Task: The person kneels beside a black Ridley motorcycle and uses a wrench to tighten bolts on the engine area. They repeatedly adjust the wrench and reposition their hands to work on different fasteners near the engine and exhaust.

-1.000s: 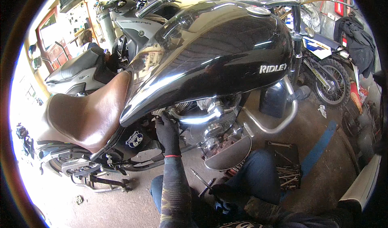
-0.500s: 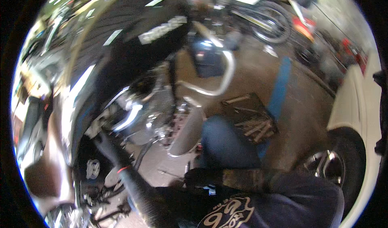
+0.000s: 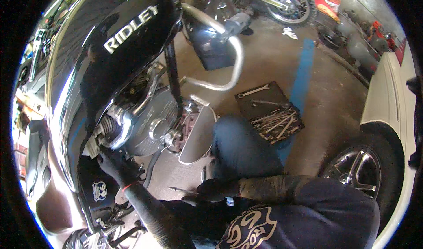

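My left hand (image 3: 114,165), in a black glove, is up at the engine beside the finned cylinder (image 3: 110,127), under the rear of the black fuel tank (image 3: 123,24). Its fingers are bent around something I cannot make out near a pale, crumpled-looking piece (image 3: 91,144). My right hand (image 3: 211,189), also gloved, is closed on a slim metal screwdriver-like tool (image 3: 178,189), low in front of me, pointing left toward the motorcycle. A chrome exhaust pipe (image 3: 128,132) curves beside my left hand, and a footboard (image 3: 196,138) stands out from the engine.
An open tool tray (image 3: 246,101) with several wrenches lies right of my bent knee (image 3: 240,147). A white car (image 3: 382,90) with a chrome wheel stands close on my right. A crash bar (image 3: 238,68) juts from the motorcycle. A dirt bike wheel (image 3: 288,4) and assorted items are behind.
My view has swung right and down, so the tank shifts left and the white car shows more. My left hand stays at the engine; my right hand still holds the tool.
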`<state>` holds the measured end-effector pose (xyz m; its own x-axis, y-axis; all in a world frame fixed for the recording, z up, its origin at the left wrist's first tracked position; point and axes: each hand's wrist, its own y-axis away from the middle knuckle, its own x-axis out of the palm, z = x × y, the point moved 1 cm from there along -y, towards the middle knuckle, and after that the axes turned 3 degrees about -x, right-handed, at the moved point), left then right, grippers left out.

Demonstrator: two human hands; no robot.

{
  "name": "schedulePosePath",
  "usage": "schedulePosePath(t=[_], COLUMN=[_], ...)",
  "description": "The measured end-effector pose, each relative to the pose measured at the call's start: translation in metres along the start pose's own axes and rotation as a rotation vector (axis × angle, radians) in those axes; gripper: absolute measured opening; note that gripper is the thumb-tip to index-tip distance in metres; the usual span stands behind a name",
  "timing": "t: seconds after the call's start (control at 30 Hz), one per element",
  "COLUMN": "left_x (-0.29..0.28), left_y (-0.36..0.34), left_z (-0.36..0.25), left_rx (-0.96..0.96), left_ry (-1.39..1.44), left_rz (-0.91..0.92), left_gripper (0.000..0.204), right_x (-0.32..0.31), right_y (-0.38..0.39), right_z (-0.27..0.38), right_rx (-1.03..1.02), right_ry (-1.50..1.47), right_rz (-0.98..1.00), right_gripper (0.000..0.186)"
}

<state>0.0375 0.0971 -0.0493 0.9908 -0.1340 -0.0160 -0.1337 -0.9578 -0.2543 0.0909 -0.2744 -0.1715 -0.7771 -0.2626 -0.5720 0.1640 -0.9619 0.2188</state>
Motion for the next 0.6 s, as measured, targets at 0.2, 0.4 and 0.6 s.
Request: schedulePosePath(t=[0.2,0.4,0.6], left_x=[0.012,0.01,0.0], left_y=[0.031,0.02,0.016], left_z=[-0.039,-0.034,-0.011], left_rx=[-0.012,-0.144,0.028], left_ry=[-0.153,-0.047,-0.021], left_rz=[-0.017,0.092,-0.146], left_gripper=[0.033,0.03,0.02], right_x=[-0.005,-0.033,-0.018], right_y=[0.012,0.023,0.011], right_z=[0.01,0.034,0.017], right_rx=[-0.077,0.005,0.122], right_ry=[-0.103,-0.132,-0.161], right_rz=[-0.192,-0.044,0.118], right_gripper=[0.068,0.037,0.044])
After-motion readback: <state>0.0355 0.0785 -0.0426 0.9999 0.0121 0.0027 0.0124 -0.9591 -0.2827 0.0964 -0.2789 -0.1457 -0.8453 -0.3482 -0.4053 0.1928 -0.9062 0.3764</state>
